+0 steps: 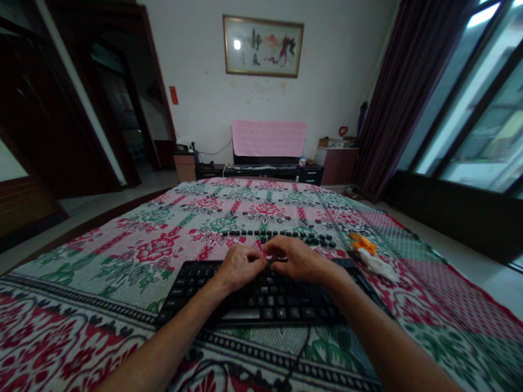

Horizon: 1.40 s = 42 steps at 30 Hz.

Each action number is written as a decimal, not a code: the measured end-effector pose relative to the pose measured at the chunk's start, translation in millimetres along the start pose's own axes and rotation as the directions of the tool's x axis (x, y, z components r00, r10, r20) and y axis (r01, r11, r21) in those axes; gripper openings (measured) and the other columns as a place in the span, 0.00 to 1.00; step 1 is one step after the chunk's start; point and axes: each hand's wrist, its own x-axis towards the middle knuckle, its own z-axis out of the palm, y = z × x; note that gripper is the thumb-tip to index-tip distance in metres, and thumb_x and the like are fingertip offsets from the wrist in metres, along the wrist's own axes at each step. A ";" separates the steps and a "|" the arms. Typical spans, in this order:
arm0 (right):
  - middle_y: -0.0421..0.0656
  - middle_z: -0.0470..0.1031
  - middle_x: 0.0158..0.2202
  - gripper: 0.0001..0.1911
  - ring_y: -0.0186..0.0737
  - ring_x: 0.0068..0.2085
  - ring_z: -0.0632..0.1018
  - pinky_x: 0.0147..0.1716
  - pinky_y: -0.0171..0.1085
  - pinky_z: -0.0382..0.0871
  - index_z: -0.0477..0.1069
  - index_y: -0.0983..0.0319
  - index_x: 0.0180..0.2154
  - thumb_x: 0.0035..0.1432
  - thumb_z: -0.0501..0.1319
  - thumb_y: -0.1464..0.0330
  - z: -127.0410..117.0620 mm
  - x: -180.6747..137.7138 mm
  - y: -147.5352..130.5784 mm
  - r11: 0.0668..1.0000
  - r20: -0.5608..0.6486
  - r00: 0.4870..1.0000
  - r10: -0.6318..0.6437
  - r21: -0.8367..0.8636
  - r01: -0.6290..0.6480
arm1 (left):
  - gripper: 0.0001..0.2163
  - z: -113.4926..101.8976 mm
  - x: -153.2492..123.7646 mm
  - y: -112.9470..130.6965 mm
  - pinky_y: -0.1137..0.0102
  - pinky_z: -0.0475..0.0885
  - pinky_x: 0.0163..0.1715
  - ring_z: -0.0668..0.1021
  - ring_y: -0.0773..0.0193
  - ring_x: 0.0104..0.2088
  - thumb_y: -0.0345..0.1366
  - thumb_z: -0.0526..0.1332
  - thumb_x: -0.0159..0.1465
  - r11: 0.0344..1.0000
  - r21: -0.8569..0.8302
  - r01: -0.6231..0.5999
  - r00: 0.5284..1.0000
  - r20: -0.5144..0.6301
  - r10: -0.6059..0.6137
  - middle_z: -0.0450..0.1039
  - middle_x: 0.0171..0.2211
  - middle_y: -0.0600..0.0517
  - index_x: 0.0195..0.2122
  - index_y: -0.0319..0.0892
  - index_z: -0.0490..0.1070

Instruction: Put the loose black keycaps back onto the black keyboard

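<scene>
A black keyboard point(269, 299) lies flat on a patterned cloth point(159, 247), directly below both hands, with its long side across the person's front and a thin dark cable point(301, 348) leading off its near edge. The left hand point(241, 268) is over the upper middle of the keyboard, fingers bent and the thumb and fingertips drawn together. The right hand point(296, 258) faces it from the other side, fingers curved and thumb beneath, its tips close to those of the left. Whether either hand grips a small part cannot be told (the fingers cover the spot where they meet). Just beyond the keyboard's far edge, loose black keycaps point(250, 233) are laid out on the cloth, in a long row with further pieces nearer the right hand. Near the keyboard's far right corner lie an orange item point(363, 243) and, adjoining it, a crumpled white item point(379, 265); their nature is unclear. On the far wall hangs a framed picture point(263, 46), above a pink cover point(268, 139).
</scene>
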 end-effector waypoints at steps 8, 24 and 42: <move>0.39 0.69 0.27 0.13 0.30 0.27 0.67 0.25 0.30 0.57 0.67 0.63 0.35 0.43 0.54 0.73 2.2 -0.7 9.3 0.996 0.062 0.996 0.070 0.046 -0.073 | 0.12 -1.1 1.4 0.3 0.77 0.59 0.22 0.68 0.71 0.22 0.39 0.52 0.51 1.000 0.012 0.017 0.999 -0.035 -0.017 0.69 0.20 0.55 0.23 0.39 0.72; 0.38 0.69 0.23 0.09 0.29 0.24 0.66 0.22 0.29 0.54 0.69 0.63 0.30 0.44 0.54 0.72 -1.3 -1.2 3.2 0.997 0.112 0.991 0.069 -0.044 -0.065 | 0.11 0.2 2.9 1.4 0.77 0.57 0.21 0.67 0.71 0.21 0.37 0.52 0.51 1.000 0.021 0.013 1.000 0.006 -0.013 0.67 0.18 0.56 0.22 0.39 0.72; 0.36 0.63 0.19 0.08 0.27 0.21 0.60 0.19 0.28 0.50 0.69 0.66 0.25 0.43 0.52 0.72 0.8 -4.6 12.4 0.990 0.235 0.962 0.141 -0.035 -0.136 | 0.09 -2.9 2.7 3.7 0.76 0.64 0.29 0.72 0.70 0.27 0.33 0.53 0.51 0.996 0.086 -0.026 0.996 -0.078 0.033 0.73 0.25 0.56 0.26 0.43 0.73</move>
